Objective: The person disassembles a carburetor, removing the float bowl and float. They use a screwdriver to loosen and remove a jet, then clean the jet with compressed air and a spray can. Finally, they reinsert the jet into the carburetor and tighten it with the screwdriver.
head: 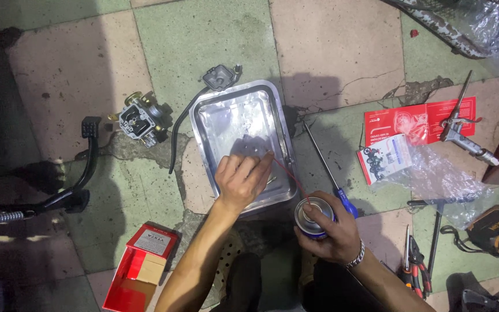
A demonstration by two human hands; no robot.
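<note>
We see our right hand (pixel 333 231) wrapped around a spray can (pixel 313 216), fingers closed on its body, holding it upright just off the near right corner of the metal tray (pixel 203 124) on the tiled floor (pixel 215 40). A thin red straw (pixel 287 173) runs from the can's top up and left to our left hand (pixel 239 180), which hovers over the tray's near end. Our left fingers (pixel 259 163) are drawn together at the straw's tip; whether they pinch a small part there we cannot tell. A blue-handled screwdriver (pixel 327 170) lies just beside the tray's right edge, and a carburettor (pixel 140 118) sits well to its left.
</note>
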